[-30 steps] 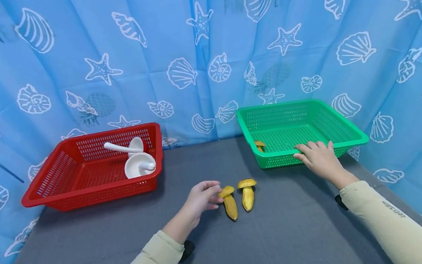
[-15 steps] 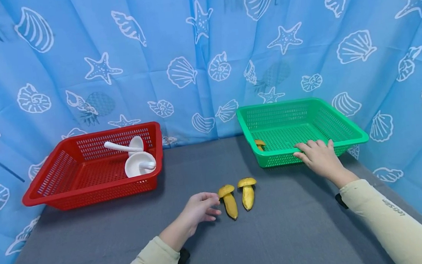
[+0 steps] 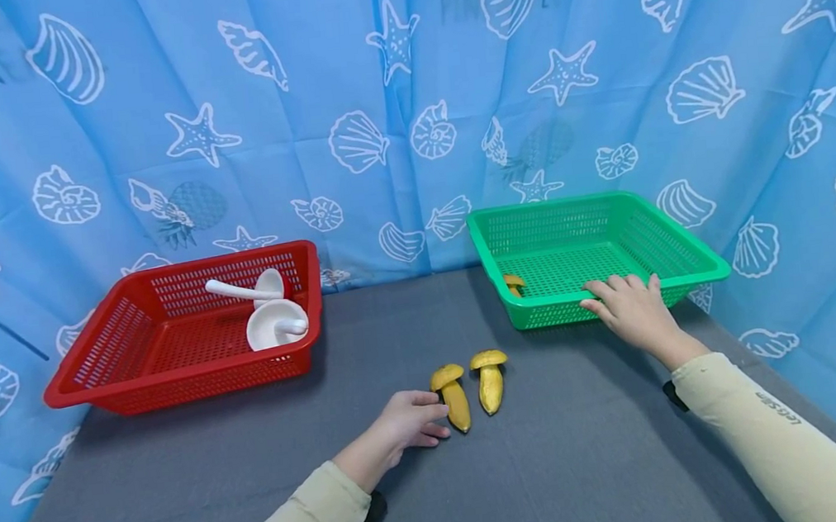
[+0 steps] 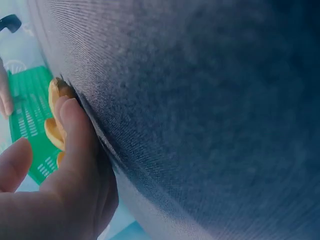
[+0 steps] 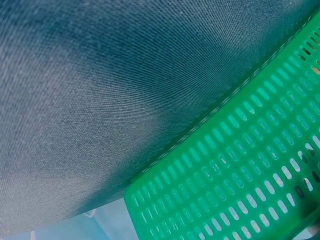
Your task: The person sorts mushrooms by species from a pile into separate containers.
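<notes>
Two yellow mushrooms lie side by side on the grey cloth in the head view: a left mushroom (image 3: 456,400) and a right mushroom (image 3: 490,381). My left hand (image 3: 411,421) is low beside the left one, fingers loosely bent and thumb apart. In the left wrist view its fingertips (image 4: 74,116) overlap a mushroom (image 4: 56,101). My right hand (image 3: 631,313) holds the near rim of the green basket (image 3: 541,303), fingers over the edge and thumb outside. Inside that basket, an orange-brown mushroom (image 3: 514,283) shows in the left corner, partly hidden by the wall.
A red basket (image 3: 197,385) stands at the back left, holding a white ladle (image 3: 270,328) and another white long-handled ladle (image 3: 241,291). A blue curtain (image 3: 371,66) with shell prints hangs behind the cloth-covered table (image 3: 540,466).
My left hand drew back slightly from the left mushroom's cap, then came in lower, beside its stem. The right hand stays on the green basket's rim.
</notes>
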`<state>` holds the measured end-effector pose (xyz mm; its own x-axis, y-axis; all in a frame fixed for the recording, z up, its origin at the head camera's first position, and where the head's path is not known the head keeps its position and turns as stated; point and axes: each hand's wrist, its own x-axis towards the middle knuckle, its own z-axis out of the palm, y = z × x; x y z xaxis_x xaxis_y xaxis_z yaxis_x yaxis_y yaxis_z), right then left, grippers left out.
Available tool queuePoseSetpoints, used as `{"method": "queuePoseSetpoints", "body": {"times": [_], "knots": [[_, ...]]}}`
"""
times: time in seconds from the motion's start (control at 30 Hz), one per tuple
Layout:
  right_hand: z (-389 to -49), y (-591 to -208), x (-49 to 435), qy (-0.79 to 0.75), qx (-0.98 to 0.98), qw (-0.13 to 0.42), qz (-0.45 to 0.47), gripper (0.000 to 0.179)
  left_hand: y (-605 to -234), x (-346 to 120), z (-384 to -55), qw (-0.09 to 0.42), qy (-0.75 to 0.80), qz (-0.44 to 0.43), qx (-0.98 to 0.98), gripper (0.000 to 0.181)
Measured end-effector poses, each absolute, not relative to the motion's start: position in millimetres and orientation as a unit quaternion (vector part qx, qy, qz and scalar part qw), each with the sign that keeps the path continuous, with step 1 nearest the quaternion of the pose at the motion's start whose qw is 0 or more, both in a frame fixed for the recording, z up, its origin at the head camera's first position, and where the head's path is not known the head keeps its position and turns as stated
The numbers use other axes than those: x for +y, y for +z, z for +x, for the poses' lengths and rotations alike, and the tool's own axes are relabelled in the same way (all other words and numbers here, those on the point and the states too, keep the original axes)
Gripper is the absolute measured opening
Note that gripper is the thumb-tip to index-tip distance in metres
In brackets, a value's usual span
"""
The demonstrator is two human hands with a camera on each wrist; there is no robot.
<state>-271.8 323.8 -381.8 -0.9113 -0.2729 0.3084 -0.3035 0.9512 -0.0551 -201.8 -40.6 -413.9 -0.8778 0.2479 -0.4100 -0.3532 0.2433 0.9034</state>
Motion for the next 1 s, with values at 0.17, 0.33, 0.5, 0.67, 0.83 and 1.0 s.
{"method": "queuePoseSetpoints", "body": {"times": [0.17, 0.33, 0.5, 0.67, 0.83, 1.0], "knots": [[-272.1, -382.1, 324.2, 0.047, -0.975, 0.156, 0.150, 0.039, -413.7, -32.9, -205.7, 0.243, 0.594, -0.046, 0.765, 0.053], [-271.6, -383.0, 324.1, 0.046, -0.975, 0.159, 0.150, 0.039, -410.4, -23.4, -206.7, 0.231, 0.579, -0.072, 0.779, 0.054], [-271.0, -382.9, 323.7, 0.049, -0.975, 0.159, 0.151, 0.039, -410.1, -14.8, -207.4, 0.209, 0.557, -0.099, 0.798, 0.048], [-270.8, -382.0, 322.5, 0.050, -0.975, 0.157, 0.150, 0.039, -409.6, -7.8, -210.8, 0.190, 0.519, -0.118, 0.825, 0.039], [-269.8, -381.3, 321.7, 0.050, -0.975, 0.154, 0.150, 0.039, -407.3, -3.6, -212.8, 0.184, 0.491, -0.117, 0.844, 0.030], [-269.7, -381.4, 321.7, 0.049, -0.976, 0.153, 0.147, 0.039, -406.3, -5.0, -214.0, 0.187, 0.521, -0.114, 0.825, 0.030]]}}
